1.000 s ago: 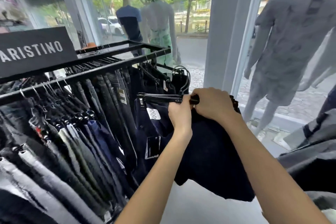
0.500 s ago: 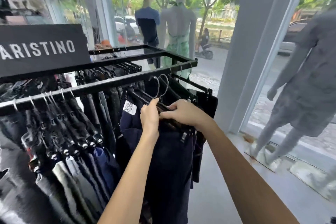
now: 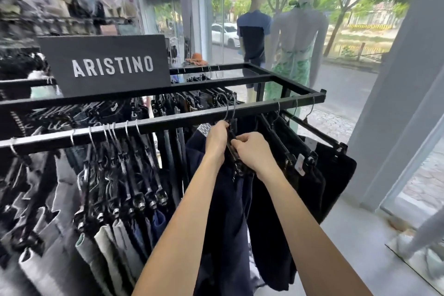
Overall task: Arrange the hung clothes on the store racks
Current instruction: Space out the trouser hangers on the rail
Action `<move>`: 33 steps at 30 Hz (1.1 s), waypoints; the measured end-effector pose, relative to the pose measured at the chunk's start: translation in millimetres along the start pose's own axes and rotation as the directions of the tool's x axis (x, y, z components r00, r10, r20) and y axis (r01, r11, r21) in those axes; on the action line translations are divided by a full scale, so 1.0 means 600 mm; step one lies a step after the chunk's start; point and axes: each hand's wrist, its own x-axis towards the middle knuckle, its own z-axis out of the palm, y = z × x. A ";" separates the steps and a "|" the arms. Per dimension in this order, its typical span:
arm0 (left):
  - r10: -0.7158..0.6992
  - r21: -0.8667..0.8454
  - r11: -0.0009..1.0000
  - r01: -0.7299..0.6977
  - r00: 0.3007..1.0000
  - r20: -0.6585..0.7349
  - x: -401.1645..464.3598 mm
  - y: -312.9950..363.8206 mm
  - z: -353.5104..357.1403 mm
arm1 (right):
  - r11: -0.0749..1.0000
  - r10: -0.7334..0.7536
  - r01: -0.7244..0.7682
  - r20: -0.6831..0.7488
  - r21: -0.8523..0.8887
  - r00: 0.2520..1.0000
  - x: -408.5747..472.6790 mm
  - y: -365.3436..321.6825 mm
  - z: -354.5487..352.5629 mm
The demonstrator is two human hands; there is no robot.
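Observation:
A black metal rack [image 3: 168, 124] crosses the view, hung with several dark trousers and shorts [image 3: 134, 190] on clip hangers. In the middle hangs a navy garment [image 3: 225, 211] on a black clip hanger [image 3: 231, 144] whose two wire hooks sit over the front rail. My left hand [image 3: 216, 137] grips the hanger's left side just under the rail. My right hand [image 3: 252, 151] grips the same hanger from the right, fingers curled round its bar. More dark garments [image 3: 319, 175] hang to the right.
A black ARISTINO sign [image 3: 108, 65] stands on the rack's top. Two dressed mannequins [image 3: 254, 31] stand behind it at the shop window. A grey pillar [image 3: 403, 103] rises at the right, with another mannequin's feet [image 3: 418, 243] on pale floor.
The navy garment on its hanger went from held out in front of me up to the front rail, where its hooks now sit. The view turned left and closer to the rack.

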 end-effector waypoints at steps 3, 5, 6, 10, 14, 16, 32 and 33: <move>-0.058 -0.008 0.998 0.058 0.997 -0.050 0.012 -0.018 0.007 | 0.999 -0.007 0.008 0.031 -0.038 1.000 0.014 0.025 0.004; -0.095 -0.032 0.995 0.093 0.993 -0.075 0.003 -0.024 0.013 | 1.000 0.009 -0.008 0.058 -0.016 0.998 0.026 0.045 0.005; -0.103 -0.045 0.994 0.100 0.992 -0.077 -0.001 -0.024 0.016 | 1.000 0.019 -0.020 0.075 0.012 0.997 0.032 0.052 0.004; -0.079 0.038 0.996 0.082 0.993 -0.087 -0.015 -0.021 0.029 | 1.000 0.001 -0.005 0.140 0.030 0.990 0.051 0.075 -0.007; 0.019 0.227 0.974 0.023 0.983 -0.182 -0.031 -0.031 0.032 | 0.990 -0.073 0.091 0.161 -0.111 0.984 0.064 0.088 -0.010; 0.117 0.368 0.929 -0.036 0.973 -0.199 -0.049 -0.031 0.023 | 0.941 -0.200 0.214 0.076 -0.263 0.977 0.057 0.078 -0.009; 0.279 0.661 0.701 0.267 0.750 -0.599 -0.212 0.007 -0.262 | 0.949 -0.257 0.101 0.548 0.298 0.796 -0.071 -0.059 0.196; 0.268 0.658 0.704 0.270 0.757 -0.597 -0.211 0.004 -0.268 | 0.954 -0.241 0.094 0.538 0.285 0.808 -0.074 -0.060 0.207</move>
